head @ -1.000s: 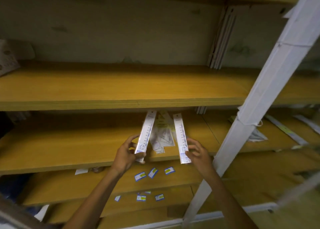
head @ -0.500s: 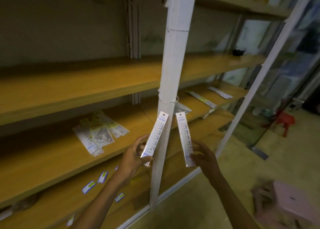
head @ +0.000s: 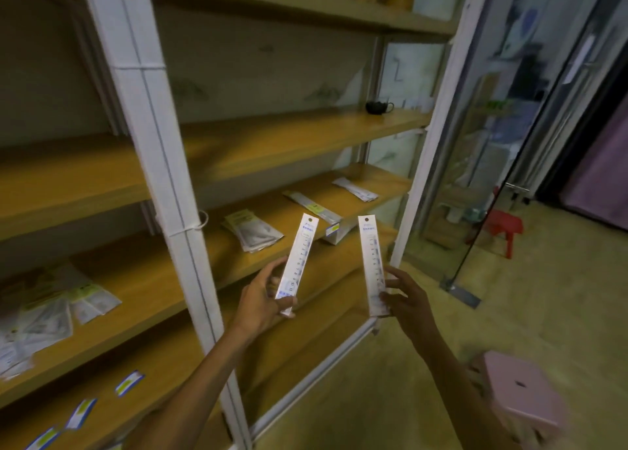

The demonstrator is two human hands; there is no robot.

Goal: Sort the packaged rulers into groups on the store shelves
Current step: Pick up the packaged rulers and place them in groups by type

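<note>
The left hand (head: pixel 260 300) grips one packaged ruler (head: pixel 298 262) upright; the right hand (head: pixel 409 300) pinches another (head: pixel 372 266) at three o'clock, before the shelf (head: pixel 142 279).

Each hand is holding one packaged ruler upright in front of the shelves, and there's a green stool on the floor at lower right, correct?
Not quite: the head view shows a pink stool, not green. The left hand and right hand do each hold one packaged ruler upright.

Wooden shelves (head: pixel 289 136), ruler packets (head: pixel 253 232) in separate piles, dark teapot (head: pixel 377 106) above
</note>
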